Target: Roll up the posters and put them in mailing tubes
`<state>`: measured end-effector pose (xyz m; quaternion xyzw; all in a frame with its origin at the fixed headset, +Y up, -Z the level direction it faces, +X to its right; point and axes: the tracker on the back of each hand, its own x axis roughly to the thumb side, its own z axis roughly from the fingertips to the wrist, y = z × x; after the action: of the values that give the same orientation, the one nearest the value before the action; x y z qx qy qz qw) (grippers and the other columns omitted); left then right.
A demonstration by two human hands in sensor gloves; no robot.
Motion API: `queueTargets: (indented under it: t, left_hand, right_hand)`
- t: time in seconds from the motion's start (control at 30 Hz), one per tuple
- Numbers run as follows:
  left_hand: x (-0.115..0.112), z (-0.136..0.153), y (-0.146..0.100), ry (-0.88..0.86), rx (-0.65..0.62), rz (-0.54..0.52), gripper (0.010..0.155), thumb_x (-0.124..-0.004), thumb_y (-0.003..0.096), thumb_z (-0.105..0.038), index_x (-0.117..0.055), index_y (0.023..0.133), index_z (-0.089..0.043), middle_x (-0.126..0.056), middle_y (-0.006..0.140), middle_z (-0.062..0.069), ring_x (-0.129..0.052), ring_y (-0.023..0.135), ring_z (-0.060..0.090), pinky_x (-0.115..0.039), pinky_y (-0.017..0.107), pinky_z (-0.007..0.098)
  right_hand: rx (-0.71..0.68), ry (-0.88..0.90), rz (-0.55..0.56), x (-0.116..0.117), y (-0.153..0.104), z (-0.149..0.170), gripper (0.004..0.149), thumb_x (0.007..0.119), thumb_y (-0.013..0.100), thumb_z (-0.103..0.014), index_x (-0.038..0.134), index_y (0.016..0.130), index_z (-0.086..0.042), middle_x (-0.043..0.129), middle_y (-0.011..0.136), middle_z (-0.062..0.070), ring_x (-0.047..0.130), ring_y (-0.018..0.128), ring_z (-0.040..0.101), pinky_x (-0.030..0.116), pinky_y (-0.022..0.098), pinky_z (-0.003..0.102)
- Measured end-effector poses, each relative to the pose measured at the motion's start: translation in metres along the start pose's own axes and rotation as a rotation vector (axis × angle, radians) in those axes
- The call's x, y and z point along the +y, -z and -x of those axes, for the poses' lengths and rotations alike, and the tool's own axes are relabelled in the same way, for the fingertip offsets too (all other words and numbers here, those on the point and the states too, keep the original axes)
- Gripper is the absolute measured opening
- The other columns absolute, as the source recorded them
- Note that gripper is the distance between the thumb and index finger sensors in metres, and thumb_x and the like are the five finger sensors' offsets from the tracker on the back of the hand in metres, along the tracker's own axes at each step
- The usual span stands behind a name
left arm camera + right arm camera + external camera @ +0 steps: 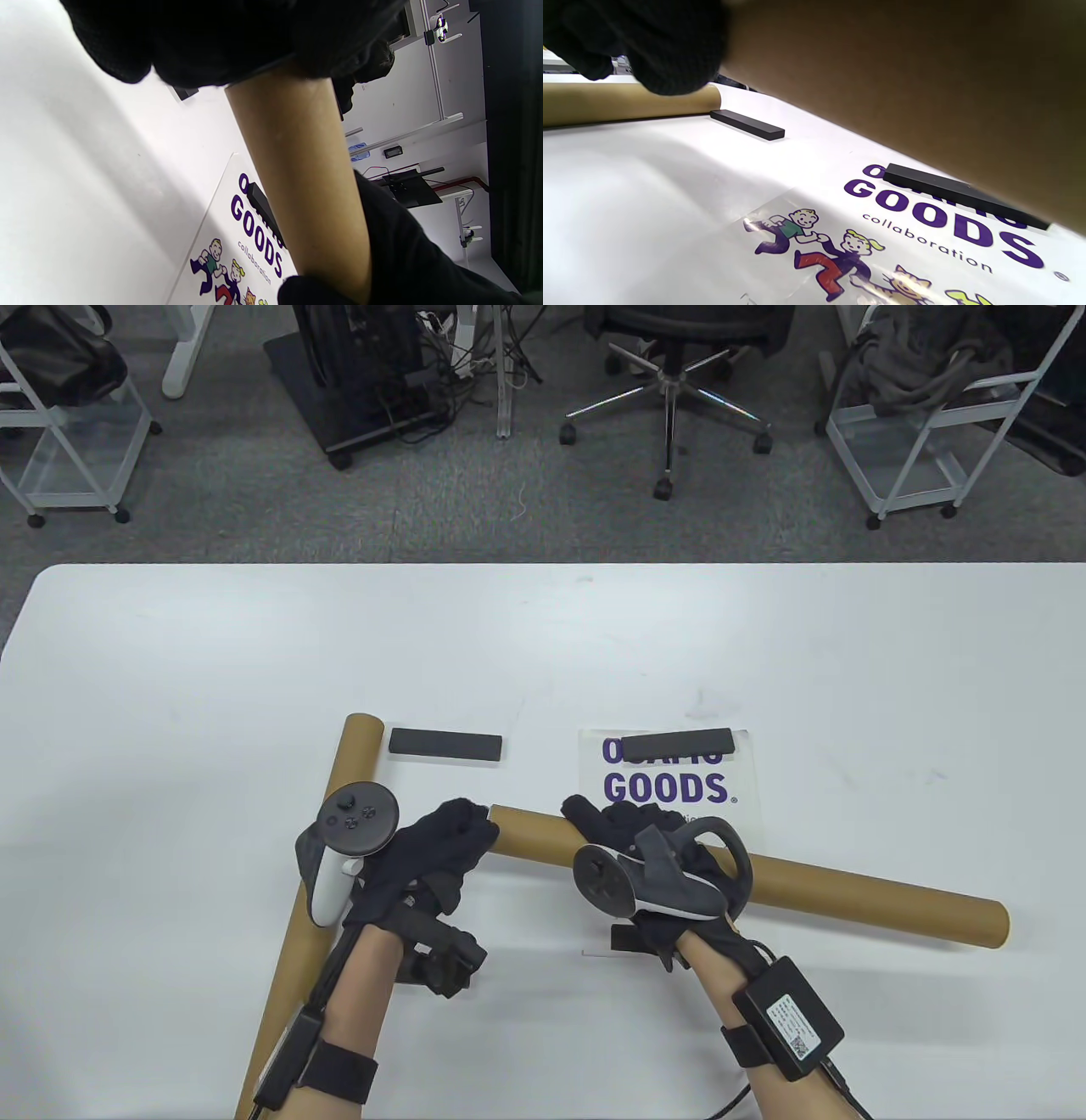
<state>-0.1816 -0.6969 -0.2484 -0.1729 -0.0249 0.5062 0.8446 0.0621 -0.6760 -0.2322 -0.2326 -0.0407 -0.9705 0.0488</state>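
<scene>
A brown mailing tube (848, 891) runs from the table's middle to the right, across the near part of a flat poster (679, 789) printed "GOODS". My left hand (454, 836) holds the tube's left end, gloved fingers over it in the left wrist view (212, 34). My right hand (628, 836) grips around the tube further along. The right wrist view shows the tube (925, 84) raised a little above the poster (882, 237). A black bar (679, 744) lies on the poster's far edge. The tube's open ends are hidden.
A second brown tube (339, 780) lies on the left, running from mid-table to the near edge under my left forearm. Another black bar (445, 744) lies on the bare table beside its far end. Chairs and carts stand on the floor beyond the table's far edge.
</scene>
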Motion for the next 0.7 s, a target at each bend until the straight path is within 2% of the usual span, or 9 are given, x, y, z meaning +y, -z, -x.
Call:
queueTargets:
  t: [0.13, 0.23, 0.27, 0.37, 0.43, 0.57, 0.63, 0.7]
  left_hand:
    - [-0.003, -0.004, -0.001, 0.068, -0.029, -0.014, 0.044, -0.068, 0.0579, -0.040, -0.073, 0.095, -0.017, -0.081, 0.091, 0.009, -0.085, 0.075, 0.033, -0.068, 0.073, 0.061]
    - [-0.004, -0.009, -0.002, 0.079, -0.068, -0.043, 0.043, -0.067, 0.0579, -0.041, -0.073, 0.094, -0.018, -0.081, 0.090, 0.008, -0.085, 0.075, 0.031, -0.068, 0.074, 0.061]
    - [-0.003, -0.010, -0.003, 0.090, -0.086, -0.047, 0.043, -0.067, 0.0579, -0.041, -0.073, 0.094, -0.018, -0.081, 0.090, 0.008, -0.085, 0.075, 0.031, -0.068, 0.074, 0.060]
    - [-0.003, -0.014, -0.007, 0.117, -0.129, -0.049, 0.043, -0.067, 0.0579, -0.041, -0.073, 0.094, -0.019, -0.081, 0.091, 0.008, -0.085, 0.075, 0.031, -0.067, 0.075, 0.061]
    - [-0.003, -0.015, -0.008, 0.165, -0.126, -0.077, 0.043, -0.067, 0.0579, -0.041, -0.073, 0.094, -0.019, -0.081, 0.091, 0.007, -0.085, 0.075, 0.031, -0.067, 0.074, 0.061]
    - [-0.004, -0.010, -0.006, 0.130, -0.096, -0.054, 0.043, -0.069, 0.0581, -0.042, -0.075, 0.094, -0.018, -0.082, 0.091, 0.008, -0.086, 0.075, 0.032, -0.067, 0.074, 0.062]
    - [-0.004, -0.008, -0.005, 0.108, -0.078, -0.061, 0.043, -0.069, 0.0588, -0.043, -0.077, 0.094, -0.018, -0.083, 0.091, 0.009, -0.085, 0.075, 0.033, -0.066, 0.074, 0.062]
    - [-0.003, -0.009, -0.006, 0.189, -0.088, -0.119, 0.042, -0.069, 0.0578, -0.048, -0.083, 0.088, -0.021, -0.088, 0.086, 0.006, -0.088, 0.072, 0.032, -0.068, 0.074, 0.061]
  right_hand:
    - [0.007, -0.007, 0.025, 0.000, 0.000, 0.003, 0.082, 0.082, 0.043, -0.052, 0.054, 0.106, -0.008, 0.080, 0.096, 0.016, 0.092, 0.078, 0.039, 0.079, 0.059, 0.059]
    - [0.013, 0.001, -0.012, -0.003, -0.001, 0.008, 0.082, 0.079, 0.044, -0.057, 0.058, 0.104, -0.005, 0.083, 0.096, 0.019, 0.095, 0.079, 0.040, 0.083, 0.057, 0.057]
    - [0.027, -0.014, -0.017, -0.003, -0.002, 0.010, 0.081, 0.077, 0.045, -0.059, 0.056, 0.104, -0.008, 0.084, 0.097, 0.020, 0.094, 0.081, 0.044, 0.082, 0.058, 0.061]
    - [0.028, 0.028, -0.011, -0.001, -0.001, 0.018, 0.078, 0.075, 0.045, -0.061, 0.050, 0.106, -0.020, 0.086, 0.091, 0.010, 0.097, 0.075, 0.036, 0.076, 0.062, 0.069]
    - [0.005, 0.110, -0.028, 0.000, -0.002, 0.019, 0.078, 0.077, 0.045, -0.058, 0.048, 0.107, -0.021, 0.084, 0.091, 0.013, 0.093, 0.074, 0.039, 0.077, 0.059, 0.068]
    - [0.001, 0.037, -0.072, 0.002, -0.002, 0.017, 0.081, 0.076, 0.046, -0.053, 0.038, 0.110, -0.021, 0.077, 0.098, 0.016, 0.087, 0.081, 0.042, 0.074, 0.062, 0.068]
    - [-0.028, 0.084, -0.125, 0.004, -0.002, 0.016, 0.083, 0.078, 0.049, -0.042, 0.032, 0.113, -0.014, 0.068, 0.104, 0.023, 0.079, 0.087, 0.048, 0.067, 0.064, 0.074]
    - [-0.047, 0.078, -0.170, 0.006, 0.000, 0.015, 0.086, 0.080, 0.048, -0.034, 0.028, 0.113, -0.011, 0.065, 0.107, 0.025, 0.076, 0.091, 0.050, 0.064, 0.065, 0.076]
